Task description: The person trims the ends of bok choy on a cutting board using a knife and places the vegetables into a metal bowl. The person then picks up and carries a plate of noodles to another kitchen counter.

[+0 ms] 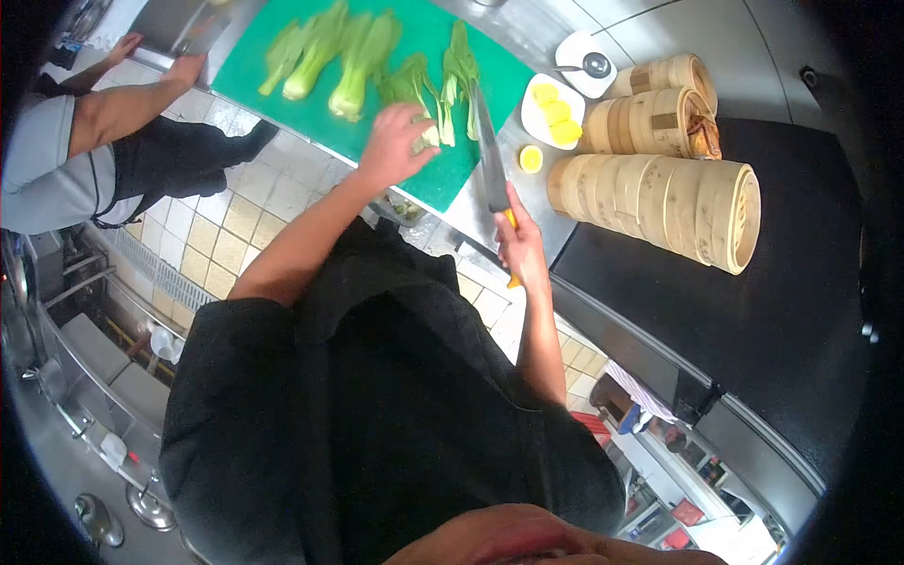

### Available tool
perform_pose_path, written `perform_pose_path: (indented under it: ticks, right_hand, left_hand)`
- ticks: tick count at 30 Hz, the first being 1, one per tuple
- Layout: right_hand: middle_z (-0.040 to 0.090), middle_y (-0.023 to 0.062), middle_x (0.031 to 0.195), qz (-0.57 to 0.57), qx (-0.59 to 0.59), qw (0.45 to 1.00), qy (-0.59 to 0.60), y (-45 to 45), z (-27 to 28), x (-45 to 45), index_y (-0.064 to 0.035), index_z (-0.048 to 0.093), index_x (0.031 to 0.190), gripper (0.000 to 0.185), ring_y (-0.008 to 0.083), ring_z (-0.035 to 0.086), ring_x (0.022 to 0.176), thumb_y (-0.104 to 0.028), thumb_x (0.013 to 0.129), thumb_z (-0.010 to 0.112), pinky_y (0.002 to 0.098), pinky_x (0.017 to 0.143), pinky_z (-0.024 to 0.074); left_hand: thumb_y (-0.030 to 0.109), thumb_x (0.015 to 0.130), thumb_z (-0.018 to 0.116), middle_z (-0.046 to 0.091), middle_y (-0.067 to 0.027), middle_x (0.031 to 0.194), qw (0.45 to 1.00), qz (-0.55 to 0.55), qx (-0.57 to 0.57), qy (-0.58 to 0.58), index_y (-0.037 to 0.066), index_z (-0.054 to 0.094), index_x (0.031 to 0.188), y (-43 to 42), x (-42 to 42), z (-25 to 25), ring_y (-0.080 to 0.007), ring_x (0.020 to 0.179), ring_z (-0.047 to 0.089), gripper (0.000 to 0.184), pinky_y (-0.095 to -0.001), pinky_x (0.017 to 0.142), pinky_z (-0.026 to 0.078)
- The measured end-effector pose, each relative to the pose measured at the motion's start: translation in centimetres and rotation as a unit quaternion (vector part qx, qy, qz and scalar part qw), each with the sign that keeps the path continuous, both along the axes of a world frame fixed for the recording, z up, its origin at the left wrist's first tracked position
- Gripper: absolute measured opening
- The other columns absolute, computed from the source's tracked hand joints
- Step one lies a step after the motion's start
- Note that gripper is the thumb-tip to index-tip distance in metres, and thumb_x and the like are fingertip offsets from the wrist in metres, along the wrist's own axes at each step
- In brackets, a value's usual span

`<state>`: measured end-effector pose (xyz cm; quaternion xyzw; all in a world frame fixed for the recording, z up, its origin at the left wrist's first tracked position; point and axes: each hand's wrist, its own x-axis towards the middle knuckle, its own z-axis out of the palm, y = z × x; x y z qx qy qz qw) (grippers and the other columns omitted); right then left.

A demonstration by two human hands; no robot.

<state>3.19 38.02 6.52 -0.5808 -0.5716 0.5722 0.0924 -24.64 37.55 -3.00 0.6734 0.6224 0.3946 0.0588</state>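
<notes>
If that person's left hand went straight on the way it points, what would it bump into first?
Most likely the small leafy greens at its fingertips, lying on the green board. The left hand may already touch them; depth is unclear.

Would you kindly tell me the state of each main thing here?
Cutting board: partly covered.
Narrow greens: loose on the board.
Large greens: leaves attached to stems.
Knife: gripped in right hand, blade bare.
Left hand: fingers bent, over narrow greens.
White plate: holding yellow pieces.
Bamboo steamers: stacked.

Both arms (303, 240) extend forward, left hand (398, 146) loosely curved, right hand (523, 247) clenched.
</notes>
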Motion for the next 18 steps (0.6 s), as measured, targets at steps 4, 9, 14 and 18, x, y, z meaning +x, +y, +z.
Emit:
perform_pose_path:
  ticks: [4,9,14,18]
  right_hand:
    - [0.049,-0.0018,0.068,-0.054,-0.008,0.998,0.005,-3.9,-0.9,0.5,-0.0258,0.035,0.152,0.057,0.0055,0.044,0.051,-0.015,0.099,0.055,0.0232,0.046,0.0408]
    - [0.051,-0.0008,0.07,-0.076,-0.043,0.996,0.018,-7.3,-2.4,-0.1,-0.0258,0.035,0.151,0.057,0.0061,0.047,0.054,-0.017,0.099,0.056,0.0236,0.048,0.0444]
    - [0.055,0.0009,0.074,0.014,-0.023,0.999,-0.026,-7.9,-3.6,-0.8,-0.0238,0.037,0.151,0.056,0.009,0.051,0.063,-0.018,0.098,0.057,0.0273,0.061,0.0484]
    - [0.059,0.0059,0.076,0.057,0.022,0.997,-0.037,-7.5,-4.6,-2.3,-0.0227,0.038,0.15,0.057,0.0135,0.055,0.068,-0.019,0.097,0.058,0.031,0.071,0.0492]
  left_hand:
    - [0.022,0.08,0.072,0.052,-0.026,0.124,0.97,0.183,-0.127,-0.094,-0.001,0.051,0.13,-1.7,0.8,-2.0,-0.0427,0.116,0.047,0.059,-0.0485,0.103,0.038]
    - [0.018,0.083,0.067,0.051,-0.0277,0.128,0.962,0.164,-0.187,-0.114,-0.009,0.049,0.131,1.3,1.0,-2.5,-0.0418,0.117,0.049,0.058,-0.0432,0.1,0.042]
    - [0.018,0.083,0.065,0.06,-0.0269,0.116,0.959,0.047,-0.24,-0.142,-0.007,0.057,0.123,3.8,-1.4,-3.2,-0.0394,0.107,0.058,0.047,-0.0425,0.094,0.048]
    - [0.022,0.082,0.067,0.065,-0.0243,0.108,0.975,0.164,-0.141,-0.051,-0.005,0.062,0.118,2.0,-5.7,3.4,-0.0385,0.102,0.062,0.045,-0.0432,0.092,0.049]
